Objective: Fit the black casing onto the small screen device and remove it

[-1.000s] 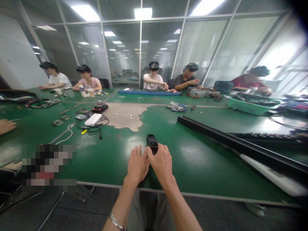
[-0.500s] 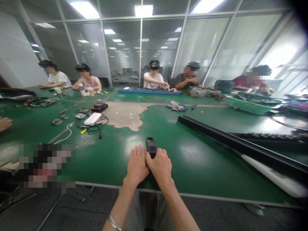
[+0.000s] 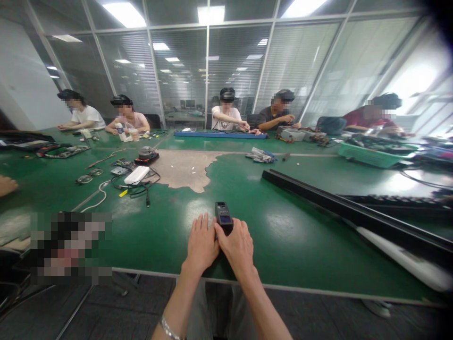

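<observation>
A small black device (image 3: 223,215) with a dark bluish display lies on the green table (image 3: 141,245) in front of me, its near end partly hidden by my hands. My right hand (image 3: 236,243) is closed round that near end, thumb on the left side and fingers curled on the right. Flat on the table at the left of the device rests my left hand (image 3: 202,243), its fingers stretched forward and its inner edge close against my right thumb.
Long black bars (image 3: 318,196) and a white piece (image 3: 396,255) lie at right. A green basket (image 3: 382,158) holds dark parts. Gloves (image 3: 261,155), a white box (image 3: 137,175) with cables, and glasses (image 3: 88,176) lie farther off. Several people sit opposite; another person's hand (image 3: 7,185) shows at left.
</observation>
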The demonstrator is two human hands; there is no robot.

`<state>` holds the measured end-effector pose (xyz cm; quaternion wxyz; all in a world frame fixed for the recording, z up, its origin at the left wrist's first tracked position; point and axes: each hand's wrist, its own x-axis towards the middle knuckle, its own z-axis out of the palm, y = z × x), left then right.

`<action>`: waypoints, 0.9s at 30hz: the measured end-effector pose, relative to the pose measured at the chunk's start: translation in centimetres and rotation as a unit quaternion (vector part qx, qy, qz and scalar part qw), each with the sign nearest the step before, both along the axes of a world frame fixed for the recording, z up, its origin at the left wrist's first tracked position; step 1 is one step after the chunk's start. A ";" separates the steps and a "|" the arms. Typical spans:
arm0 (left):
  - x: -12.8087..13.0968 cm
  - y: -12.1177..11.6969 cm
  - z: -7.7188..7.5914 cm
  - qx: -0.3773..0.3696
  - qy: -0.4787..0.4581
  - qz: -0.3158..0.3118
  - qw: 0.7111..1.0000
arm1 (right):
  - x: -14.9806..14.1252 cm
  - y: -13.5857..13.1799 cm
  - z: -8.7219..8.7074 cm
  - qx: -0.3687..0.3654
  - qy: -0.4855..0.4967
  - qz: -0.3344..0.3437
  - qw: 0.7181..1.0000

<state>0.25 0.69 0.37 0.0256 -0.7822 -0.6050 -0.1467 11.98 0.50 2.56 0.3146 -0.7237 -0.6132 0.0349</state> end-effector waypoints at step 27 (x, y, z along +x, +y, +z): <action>0.1 0.0 0.0 0.005 0.006 0.003 1.000 | 0.1 0.1 0.5 0.048 0.038 0.031 0.998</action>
